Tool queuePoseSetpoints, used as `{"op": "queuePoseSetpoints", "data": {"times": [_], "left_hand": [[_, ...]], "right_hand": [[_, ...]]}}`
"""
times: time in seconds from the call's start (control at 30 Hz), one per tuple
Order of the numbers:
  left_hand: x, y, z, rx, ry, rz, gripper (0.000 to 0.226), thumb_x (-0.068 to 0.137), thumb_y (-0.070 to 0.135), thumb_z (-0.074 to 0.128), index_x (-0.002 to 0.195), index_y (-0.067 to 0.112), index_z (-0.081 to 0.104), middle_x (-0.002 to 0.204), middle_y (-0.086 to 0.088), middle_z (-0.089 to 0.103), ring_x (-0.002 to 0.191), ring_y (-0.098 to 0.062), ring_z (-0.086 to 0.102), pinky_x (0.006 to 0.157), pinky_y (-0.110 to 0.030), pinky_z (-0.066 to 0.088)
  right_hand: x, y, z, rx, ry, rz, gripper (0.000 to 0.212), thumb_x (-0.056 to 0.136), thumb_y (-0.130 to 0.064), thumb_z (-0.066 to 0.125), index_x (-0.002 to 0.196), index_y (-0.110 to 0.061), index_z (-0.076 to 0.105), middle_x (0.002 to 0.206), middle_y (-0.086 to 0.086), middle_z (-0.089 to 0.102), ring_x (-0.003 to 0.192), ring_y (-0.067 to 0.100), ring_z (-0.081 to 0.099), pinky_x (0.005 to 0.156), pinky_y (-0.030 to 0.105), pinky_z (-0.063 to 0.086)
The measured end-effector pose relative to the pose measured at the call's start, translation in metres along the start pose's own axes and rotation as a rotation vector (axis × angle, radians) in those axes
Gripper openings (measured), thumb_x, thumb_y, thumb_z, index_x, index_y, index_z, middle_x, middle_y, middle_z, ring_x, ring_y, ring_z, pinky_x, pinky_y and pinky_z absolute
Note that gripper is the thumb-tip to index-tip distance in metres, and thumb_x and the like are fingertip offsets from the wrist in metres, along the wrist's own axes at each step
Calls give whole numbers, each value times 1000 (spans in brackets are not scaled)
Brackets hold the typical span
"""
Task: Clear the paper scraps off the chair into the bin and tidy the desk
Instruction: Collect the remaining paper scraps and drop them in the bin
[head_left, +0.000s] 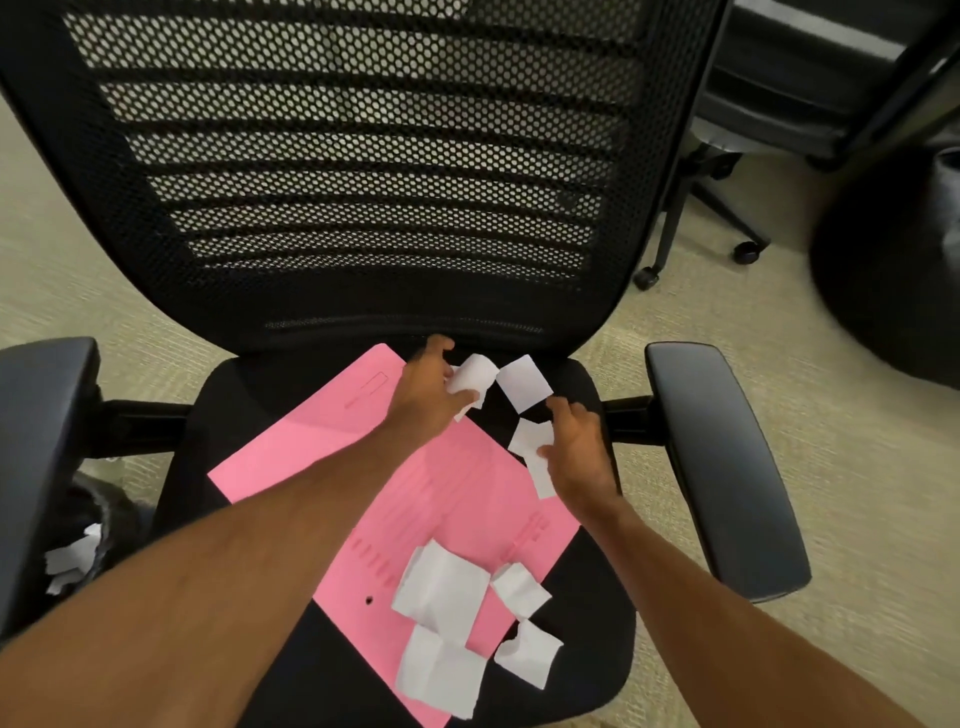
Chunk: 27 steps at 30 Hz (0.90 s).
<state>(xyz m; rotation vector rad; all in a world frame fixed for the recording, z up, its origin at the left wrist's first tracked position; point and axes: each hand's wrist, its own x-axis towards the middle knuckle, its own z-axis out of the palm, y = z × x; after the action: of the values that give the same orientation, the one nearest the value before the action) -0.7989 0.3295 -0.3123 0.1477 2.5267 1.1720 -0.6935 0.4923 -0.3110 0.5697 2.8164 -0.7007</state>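
- Nearest the person, well short of both hands, the near scraps lie at the front of the chair seat, untouched. Some rest on a pink sheet and some on the bare black fabric.
- The pink sheet runs on under both forearms as far as the left hand.
- The right hand is narrowed, and its thumb and fingers appear to pinch a torn scrap at its inner side.
- A little farther on, the left hand has its fingers curled round a rolled scrap.
- Between the hands, just beyond the right fingertips, a loose square scrap lies on the seat close under the backrest.
- The bin sits low to the outside of the left forearm, beneath the left armrest, with white pieces already in it.
- The step in hand looks like gathering. It would go best if the person takes the loose square without loosening either grip, then works back toward the near scraps.
- The pieces should be lifted off the pink sheet, not dragged, so it stays put.
- Everything should be bunched into firm handfuls before turning to the bin, since light paper may flutter off the seat edge.
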Motion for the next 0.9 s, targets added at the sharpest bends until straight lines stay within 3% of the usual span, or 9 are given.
{"op": "queuePoseSetpoints", "data": {"times": [0.13,0.23,0.3,0.43,0.53,0.77,0.9], "left_hand": [[8,6,9,83,-42,-37,62,78,17,77,130,9,44,122,-17,57,112,-30,56,91,-41,49],[11,2,12,268,-86,-37,60,79,24,75,129,8,46,133,-15,48,123,-31,46,102,-43,43],[11,0,12,470,-113,-5,62,79,30,75,130,10,46,135,-13,43,126,-31,41,99,-43,43],[11,-5,12,728,-99,42,58,75,38,75,123,13,53,132,-14,38,124,-33,35,95,-46,41],[12,-8,12,705,-92,18,61,73,38,76,125,16,51,132,-13,38,124,-33,33,98,-49,35],[7,-7,10,573,8,51,55,69,19,80,114,16,50,113,-6,58,115,-27,45,97,-49,27],[1,-3,6,444,48,41,42,70,13,80,102,19,53,100,-3,66,102,-25,57,83,-41,27]], "right_hand": [[10,3,-8,53,11,-91,21,89,-2,58,108,-3,66,107,15,56,94,21,48,72,29,44],[21,-1,-15,72,66,-124,12,87,-8,63,93,0,70,96,13,57,83,18,49,62,26,42],[30,-4,-17,48,76,-98,16,87,-16,65,93,-1,68,105,11,56,98,26,50,79,37,47],[50,-14,-15,-4,-25,-7,28,87,-23,66,112,-9,66,137,5,44,126,29,33,101,46,32],[58,-18,-7,-2,-63,42,34,89,-21,64,121,-11,60,142,9,39,132,30,30,103,50,31],[57,-24,7,-15,17,86,33,90,-15,62,122,-13,56,130,9,50,122,27,45,98,48,37],[51,-25,1,61,82,88,32,88,-5,61,116,-15,50,116,7,58,111,27,56,97,49,42]]}}
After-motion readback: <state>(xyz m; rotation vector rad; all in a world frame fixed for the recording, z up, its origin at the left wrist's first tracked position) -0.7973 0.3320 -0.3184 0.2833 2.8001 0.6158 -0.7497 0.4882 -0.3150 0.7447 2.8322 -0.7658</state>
